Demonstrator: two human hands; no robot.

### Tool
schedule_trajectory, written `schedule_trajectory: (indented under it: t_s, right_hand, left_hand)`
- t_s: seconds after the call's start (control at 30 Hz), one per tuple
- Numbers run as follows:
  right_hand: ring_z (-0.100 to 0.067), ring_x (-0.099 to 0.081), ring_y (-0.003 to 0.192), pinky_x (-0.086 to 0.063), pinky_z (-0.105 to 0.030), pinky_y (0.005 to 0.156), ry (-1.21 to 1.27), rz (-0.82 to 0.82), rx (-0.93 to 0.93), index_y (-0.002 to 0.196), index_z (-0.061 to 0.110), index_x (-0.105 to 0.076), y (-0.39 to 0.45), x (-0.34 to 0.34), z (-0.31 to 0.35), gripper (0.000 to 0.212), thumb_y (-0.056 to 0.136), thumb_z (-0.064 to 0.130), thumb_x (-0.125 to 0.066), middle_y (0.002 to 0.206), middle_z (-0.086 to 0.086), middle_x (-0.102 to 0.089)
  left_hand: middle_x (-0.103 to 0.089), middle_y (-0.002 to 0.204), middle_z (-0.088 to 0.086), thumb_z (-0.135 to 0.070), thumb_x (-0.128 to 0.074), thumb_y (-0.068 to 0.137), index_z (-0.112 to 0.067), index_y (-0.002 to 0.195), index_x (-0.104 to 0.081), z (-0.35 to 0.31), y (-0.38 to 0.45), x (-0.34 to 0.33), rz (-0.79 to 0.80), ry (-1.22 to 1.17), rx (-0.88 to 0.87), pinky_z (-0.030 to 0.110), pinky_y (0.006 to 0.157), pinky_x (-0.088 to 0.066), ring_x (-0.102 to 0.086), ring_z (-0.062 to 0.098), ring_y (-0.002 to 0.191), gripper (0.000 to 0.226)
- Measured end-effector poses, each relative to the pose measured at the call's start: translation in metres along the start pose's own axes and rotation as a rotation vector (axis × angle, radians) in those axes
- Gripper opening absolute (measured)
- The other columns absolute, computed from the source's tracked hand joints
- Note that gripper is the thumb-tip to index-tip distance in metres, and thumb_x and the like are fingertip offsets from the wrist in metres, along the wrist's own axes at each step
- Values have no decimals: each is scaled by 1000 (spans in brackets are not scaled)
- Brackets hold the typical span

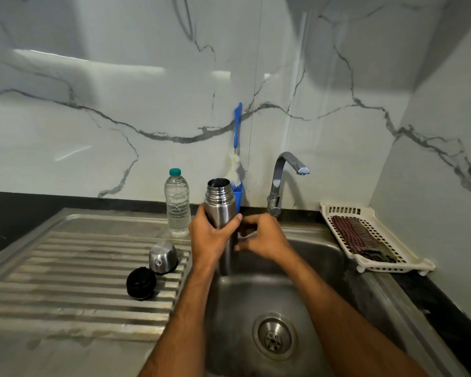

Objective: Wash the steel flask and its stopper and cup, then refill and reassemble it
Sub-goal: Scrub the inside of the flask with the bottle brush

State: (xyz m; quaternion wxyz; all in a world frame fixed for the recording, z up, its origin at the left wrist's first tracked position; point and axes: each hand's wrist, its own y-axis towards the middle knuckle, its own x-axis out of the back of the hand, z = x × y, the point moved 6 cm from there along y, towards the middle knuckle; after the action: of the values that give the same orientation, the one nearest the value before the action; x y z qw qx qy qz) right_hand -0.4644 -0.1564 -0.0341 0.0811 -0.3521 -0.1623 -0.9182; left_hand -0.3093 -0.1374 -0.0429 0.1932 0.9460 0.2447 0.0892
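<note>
Two loose parts (152,270) beside flask (220,206)

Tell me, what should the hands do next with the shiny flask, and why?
Probably the right hand should reach for the tap and turn it on. The flask is open and upright over the sink, gripped by the left hand. Its stopper and cup already lie aside, and no water runs yet.
</note>
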Motion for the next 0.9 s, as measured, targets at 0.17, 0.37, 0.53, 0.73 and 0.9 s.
schedule_trajectory:
  t_s: [0.17, 0.37, 0.53, 0.73, 0.9]
  right_hand:
    - [-9, -71, 84, -59, -21, 82, 127, -279, -54, 103, 8, -77, 55, 38, 4, 28, 78, -3, -78, 90, -2, -76]
    - [-18, -73, 88, -62, -35, 84, 222, -434, -112, 101, 10, -76, 121, 54, 5, 21, 81, 2, -76, 91, -2, -75]
    - [-22, -69, 95, -55, -27, 79, 223, -467, -167, 103, 1, -73, 150, 47, -1, 21, 84, 7, -79, 102, -12, -74]
    - [-20, -70, 97, -57, -27, 74, 201, -373, -196, 106, 3, -72, 178, 23, -15, 39, 80, 29, -85, 103, -7, -74]
    - [-22, -69, 102, -52, -28, 76, 125, -306, -189, 113, 5, -72, 186, 11, -16, 40, 82, 27, -84, 110, -8, -74]
  left_hand:
    - [-72, 101, -4, -27, -95, 64, -16, 118, -64, 9, 0, -6, 3, -22, 13, 9, 67, -51, -68, 5, 87, 64]
    - [-70, 108, -5, -30, -95, 63, -17, 123, -62, 22, 3, -9, 13, -13, 37, 23, 79, -57, -68, 10, 95, 70]
    - [-71, 110, -2, -28, -95, 64, -15, 123, -62, 29, 5, -11, 6, -24, 42, 31, 85, -59, -69, 13, 97, 69]
    - [-70, 104, -6, -26, -95, 64, -18, 119, -63, 31, 5, -16, 27, -16, 30, 16, 75, -53, -66, 3, 91, 65]
    - [-70, 104, -7, -26, -95, 64, -17, 120, -63, 34, 6, -15, 15, -35, 39, 16, 75, -53, -67, 2, 91, 65]
